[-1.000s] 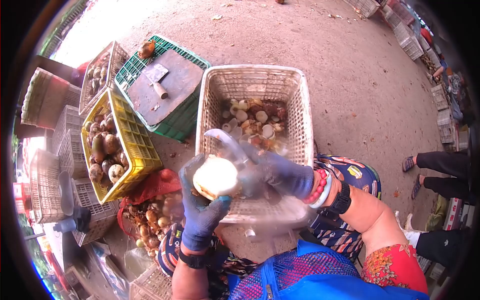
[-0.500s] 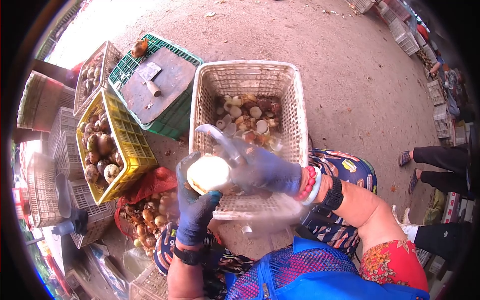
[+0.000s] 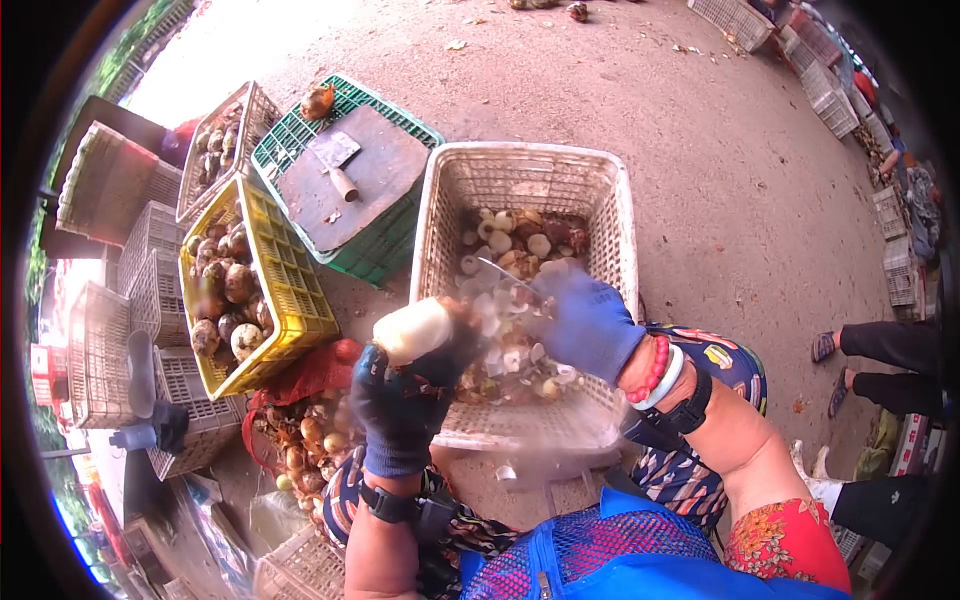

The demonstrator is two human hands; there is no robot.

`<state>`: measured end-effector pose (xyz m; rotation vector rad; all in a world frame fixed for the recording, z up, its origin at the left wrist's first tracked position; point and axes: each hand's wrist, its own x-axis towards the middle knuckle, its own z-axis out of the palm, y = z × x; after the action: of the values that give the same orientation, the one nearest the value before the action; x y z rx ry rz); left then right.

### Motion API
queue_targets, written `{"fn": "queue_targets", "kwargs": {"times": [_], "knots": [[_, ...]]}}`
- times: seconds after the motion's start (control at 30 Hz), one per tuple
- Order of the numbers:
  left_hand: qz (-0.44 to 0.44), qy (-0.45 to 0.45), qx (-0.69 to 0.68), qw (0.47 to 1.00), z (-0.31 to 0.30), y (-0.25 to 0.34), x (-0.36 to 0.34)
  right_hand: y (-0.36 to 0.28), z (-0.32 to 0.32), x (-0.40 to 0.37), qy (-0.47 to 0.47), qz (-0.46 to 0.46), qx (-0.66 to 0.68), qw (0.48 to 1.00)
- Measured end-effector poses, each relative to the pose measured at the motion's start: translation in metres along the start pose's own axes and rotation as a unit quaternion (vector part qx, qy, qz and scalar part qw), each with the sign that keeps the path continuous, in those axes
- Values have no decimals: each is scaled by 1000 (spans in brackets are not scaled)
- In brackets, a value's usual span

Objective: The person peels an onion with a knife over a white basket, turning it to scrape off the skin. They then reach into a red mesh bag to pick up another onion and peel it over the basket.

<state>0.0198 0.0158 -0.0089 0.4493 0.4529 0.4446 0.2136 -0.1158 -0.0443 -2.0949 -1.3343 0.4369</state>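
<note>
My left hand (image 3: 405, 410), in a dark blue glove, is closed around a smooth white peeled vegetable (image 3: 412, 332). The vegetable lies tilted, with a darker, blurred part at its right end. My right hand (image 3: 590, 325), gloved in blue, grips a curved knife (image 3: 510, 275) whose thin blade points up and left; its handle is hidden in my fist. Blade and vegetable are apart. Both hands are over a pale plastic crate (image 3: 525, 152) holding white pieces and brown peelings (image 3: 520, 262).
At left, a yellow crate (image 3: 310, 325) holds brown, round unpeeled vegetables (image 3: 238, 283). A cleaver (image 3: 338, 165) lies on a board (image 3: 370, 190) atop a green crate (image 3: 360, 268). A red mesh bag (image 3: 300, 380) with brownish bulbs is near my left knee. People stand at right.
The knife has moved off the vegetable to the right with my right hand. My left hand has turned the vegetable, showing a longer white side. The view has shifted slightly.
</note>
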Motion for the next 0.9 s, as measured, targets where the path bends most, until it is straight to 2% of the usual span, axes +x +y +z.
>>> {"fn": "queue_targets", "kwargs": {"times": [0.03,0.1,0.13,0.17,0.2,0.3,0.37,0.4,0.53,0.6,0.7,0.77,0.83,0.9], "knots": [[-12,-6,-40,999,2,-1,1,-5,-3,1,-27,31,89,995],[-19,-20,-40,999,4,-5,2,-17,-11,4,-93,98,286,949],[-27,5,-80,996,-2,-10,1,-27,-15,6,-129,135,393,900],[-23,22,-44,998,-8,-14,1,-37,-20,5,-163,170,494,837],[-38,27,-20,999,-12,-19,1,-47,-29,4,-193,235,521,798],[-48,23,115,992,-20,-19,5,-39,-16,3,-175,187,527,810],[33,3,379,925,-20,-16,6,-38,-14,7,-164,158,502,834],[18,47,272,961,-16,-20,10,-34,-8,6,-148,139,498,843],[-7,40,236,971,-16,-14,8,-10,15,3,-103,22,385,917],[0,23,243,970,-21,-10,12,-13,13,5,-115,4,352,929],[-3,35,260,965,-16,-5,13,-52,-27,8,-169,52,417,892],[19,4,300,954,-9,-2,11,-59,-31,8,-167,66,519,836],[22,-21,320,947,-9,-2,10,-49,-29,5,-161,75,483,857],[7,-38,321,946,-17,-3,11,-40,-22,3,-165,112,500,843]]}}
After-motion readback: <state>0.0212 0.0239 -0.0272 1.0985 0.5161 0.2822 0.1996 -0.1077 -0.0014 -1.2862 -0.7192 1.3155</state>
